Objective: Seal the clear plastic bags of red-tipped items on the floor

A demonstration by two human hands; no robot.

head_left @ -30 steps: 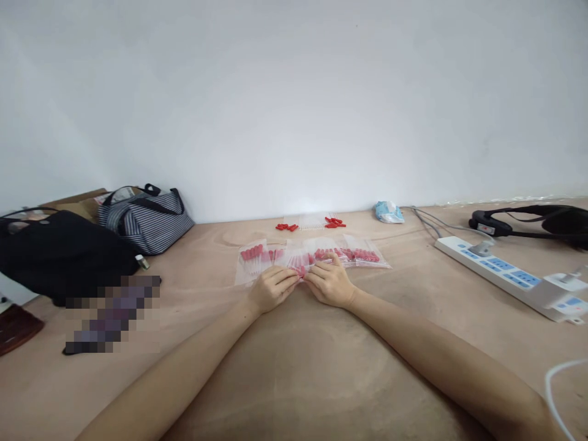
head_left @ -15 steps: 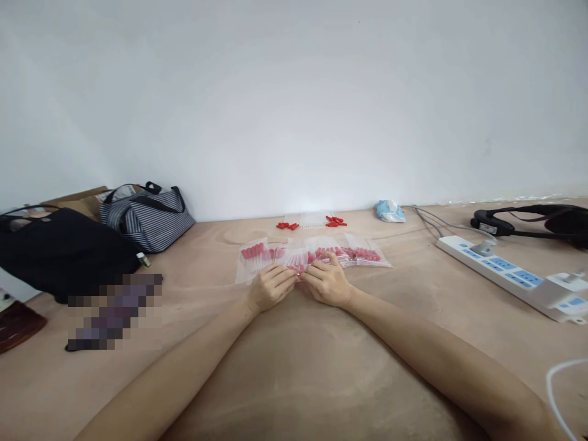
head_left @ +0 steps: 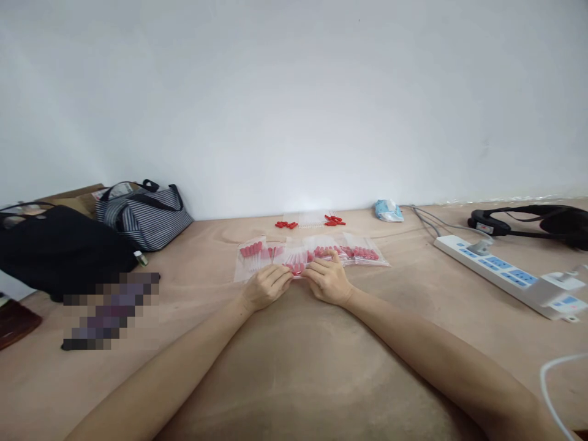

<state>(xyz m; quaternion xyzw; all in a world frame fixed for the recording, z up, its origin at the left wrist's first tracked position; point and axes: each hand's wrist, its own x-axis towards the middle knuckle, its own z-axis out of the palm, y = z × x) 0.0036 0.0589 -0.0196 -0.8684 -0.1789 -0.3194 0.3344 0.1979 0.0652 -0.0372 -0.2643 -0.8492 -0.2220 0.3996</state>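
Several clear plastic bags with red-tipped items lie in a row across the middle of the table. My left hand [head_left: 267, 286] and my right hand [head_left: 329, 279] both pinch the near edge of the middle bag [head_left: 294, 258], one at each side. Red tips show between my fingertips. To the left lies another clear bag [head_left: 250, 256], and to the right a further bag [head_left: 365, 253]. Behind them are two small groups of loose red pieces, a left group [head_left: 286, 225] and a right group [head_left: 334, 220], with clear thin items [head_left: 311, 220] between.
A black bag [head_left: 64, 251], a striped bag [head_left: 154, 217] and a small bottle [head_left: 140, 258] stand at the left. On the right are a blue-and-white packet [head_left: 388, 211], a power strip [head_left: 487, 262] and a black strapped device [head_left: 523, 222].
My hands have moved slightly apart at the middle bag's near edge, my left hand shifting a little left. More of the red tips shows between them.
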